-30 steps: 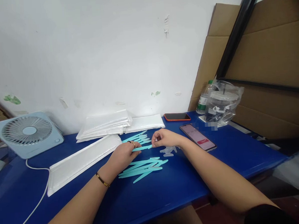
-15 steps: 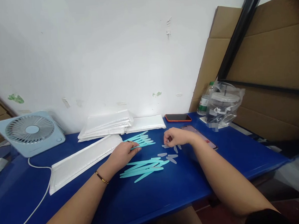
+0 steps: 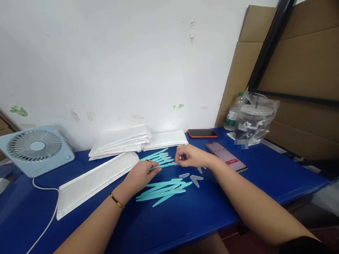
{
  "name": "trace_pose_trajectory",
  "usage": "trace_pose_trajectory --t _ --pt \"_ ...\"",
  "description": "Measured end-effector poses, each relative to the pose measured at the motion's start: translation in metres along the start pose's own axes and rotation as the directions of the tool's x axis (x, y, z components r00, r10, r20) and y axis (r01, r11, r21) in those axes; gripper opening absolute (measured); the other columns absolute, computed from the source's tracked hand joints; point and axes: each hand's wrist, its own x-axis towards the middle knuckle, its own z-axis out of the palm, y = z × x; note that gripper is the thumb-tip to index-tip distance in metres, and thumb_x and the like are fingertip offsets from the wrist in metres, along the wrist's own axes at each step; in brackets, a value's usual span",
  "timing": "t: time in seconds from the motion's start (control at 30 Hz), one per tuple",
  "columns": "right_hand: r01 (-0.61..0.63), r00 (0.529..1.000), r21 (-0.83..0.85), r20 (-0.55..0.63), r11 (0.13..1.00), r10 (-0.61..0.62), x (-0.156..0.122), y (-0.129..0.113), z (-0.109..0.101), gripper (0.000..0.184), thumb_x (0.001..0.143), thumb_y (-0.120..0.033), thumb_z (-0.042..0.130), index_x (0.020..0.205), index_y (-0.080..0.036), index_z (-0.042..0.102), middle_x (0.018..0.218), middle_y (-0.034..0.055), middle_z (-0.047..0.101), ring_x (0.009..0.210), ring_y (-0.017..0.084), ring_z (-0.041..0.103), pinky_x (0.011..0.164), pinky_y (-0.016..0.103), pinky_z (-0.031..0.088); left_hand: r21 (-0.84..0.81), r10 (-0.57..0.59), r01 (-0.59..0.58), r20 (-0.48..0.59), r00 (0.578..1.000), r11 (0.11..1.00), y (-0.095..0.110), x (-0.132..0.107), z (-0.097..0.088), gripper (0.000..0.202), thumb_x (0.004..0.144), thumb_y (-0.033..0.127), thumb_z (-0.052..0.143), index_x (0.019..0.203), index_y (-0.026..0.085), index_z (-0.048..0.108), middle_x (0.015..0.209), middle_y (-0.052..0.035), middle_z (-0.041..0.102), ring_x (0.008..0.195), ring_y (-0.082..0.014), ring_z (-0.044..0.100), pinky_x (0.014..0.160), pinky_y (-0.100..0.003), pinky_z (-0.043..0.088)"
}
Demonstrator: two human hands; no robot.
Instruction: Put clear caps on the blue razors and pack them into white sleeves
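My left hand (image 3: 140, 174) pinches one end of a thin teal stick (image 3: 165, 165) just above the blue table (image 3: 191, 217). My right hand (image 3: 189, 156) is closed in a pinch at the stick's other end, seemingly on a small clear cap, too small to be sure. A pile of teal sticks (image 3: 163, 191) lies in front of my hands, and a second pile (image 3: 157, 155) lies behind them. A few clear caps (image 3: 192, 177) are scattered to the right of the near pile.
White padded envelopes (image 3: 121, 140) are stacked at the wall, and one long envelope (image 3: 95, 181) lies to the left. A small fan (image 3: 35, 149) with a white cable stands far left. Two phones (image 3: 227, 156) (image 3: 202, 133), a bottle (image 3: 231, 114) and a bagged container (image 3: 253, 119) sit at the right.
My right hand went right to the clear caps, pinched there, and has come back to the tip of the stick held by my left hand.
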Motion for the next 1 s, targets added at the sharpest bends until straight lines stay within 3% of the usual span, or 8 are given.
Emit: trace_pose_trajectory --t 0.17,0.27,0.33,0.4,0.53,0.63,0.73,1.0 --pt "0.015 0.998 -0.033 -0.068 0.999 -0.018 0.007 -0.002 0.009 0.010 0.075 -0.018 0.058 0.080 -0.017 0.066 0.083 0.0029 0.061 0.069 0.011 0.054 0.062 0.022 0.042 0.069 -0.045 0.046 -0.015 0.999 0.997 -0.005 0.003 0.002 0.035 0.089 0.043 0.037 0.083 0.022 0.065 0.083 -0.0023 0.065 0.077 -0.0175 0.058 0.067 -0.026 0.039" --pt "-0.070 0.988 -0.104 -0.144 0.992 0.055 0.003 0.004 0.001 0.011 0.076 -0.023 0.059 0.082 -0.017 0.066 0.084 0.0040 0.062 0.072 0.012 0.055 0.064 0.023 0.041 0.148 -0.095 0.122 -0.182 0.979 0.981 -0.010 0.004 0.000 0.033 0.085 0.041 0.046 0.108 0.024 0.062 0.102 -0.0058 0.063 0.096 -0.0231 0.055 0.079 -0.031 0.040" --pt "-0.175 0.978 -0.157 -0.138 0.972 0.154 -0.002 0.009 -0.009 0.011 0.074 -0.026 0.061 0.078 -0.017 0.067 0.083 0.0043 0.063 0.071 0.013 0.056 0.063 0.023 0.041 0.155 -0.101 0.145 -0.262 0.960 0.977 -0.010 0.003 -0.004 0.036 0.081 0.040 0.051 0.112 0.024 0.060 0.108 -0.0063 0.061 0.103 -0.0252 0.051 0.084 -0.035 0.039" --pt "-0.310 0.951 -0.195 -0.058 0.930 0.305 -0.008 0.013 -0.018 0.012 0.070 -0.028 0.065 0.074 -0.017 0.067 0.077 0.0040 0.064 0.067 0.014 0.057 0.058 0.023 0.040 0.080 -0.082 0.100 -0.207 0.975 0.992 -0.005 -0.001 -0.007 0.030 0.080 0.041 0.052 0.102 0.024 0.063 0.104 -0.0049 0.062 0.098 -0.0229 0.053 0.082 -0.033 0.040" --pt "-0.473 0.851 -0.226 0.135 0.852 0.508 -0.013 0.013 -0.024 0.011 0.063 -0.027 0.068 0.067 -0.017 0.066 0.068 0.0033 0.065 0.057 0.015 0.056 0.048 0.023 0.037 -0.085 0.047 -0.039 0.087 0.995 0.996 0.011 -0.008 -0.007 0.023 0.076 0.042 0.057 0.089 0.024 0.065 0.092 -0.0009 0.063 0.082 -0.0167 0.056 0.070 -0.026 0.042" --pt "-0.456 0.856 -0.201 0.165 0.867 0.489 -0.011 0.012 -0.020 0.007 0.066 -0.024 0.065 0.067 -0.017 0.063 0.070 0.0038 0.066 0.059 0.015 0.057 0.048 0.023 0.038 -0.086 0.052 -0.037 0.183 0.982 0.996 0.018 -0.010 -0.004 0.018 0.077 0.039 0.056 0.082 0.023 0.065 0.082 0.0000 0.063 0.074 -0.0154 0.055 0.063 -0.024 0.039" --pt "-0.431 0.882 -0.138 0.144 0.892 0.449 -0.010 0.014 -0.018 0.009 0.068 -0.025 0.064 0.069 -0.017 0.061 0.071 0.0043 0.065 0.060 0.015 0.057 0.050 0.023 0.039 -0.116 -0.017 0.037 0.170 0.985 0.993 0.016 -0.008 -0.001 0.018 0.078 0.038 0.053 0.077 0.022 0.062 0.076 0.0008 0.062 0.068 -0.0138 0.054 0.058 -0.024 0.037" --pt "-0.295 0.954 0.387 0.177 0.874 0.244 -0.011 0.007 -0.023 0.028 0.070 -0.039 0.066 0.084 -0.015 0.061 0.070 0.0015 0.062 0.059 0.012 0.059 0.058 0.023 0.045 -0.221 -0.184 0.191 0.050 0.982 0.956 0.004 -0.005 -0.005 0.023 0.078 0.043 0.050 0.079 0.021 0.058 0.066 0.0020 0.058 0.061 -0.0135 0.051 0.052 -0.023 0.035"
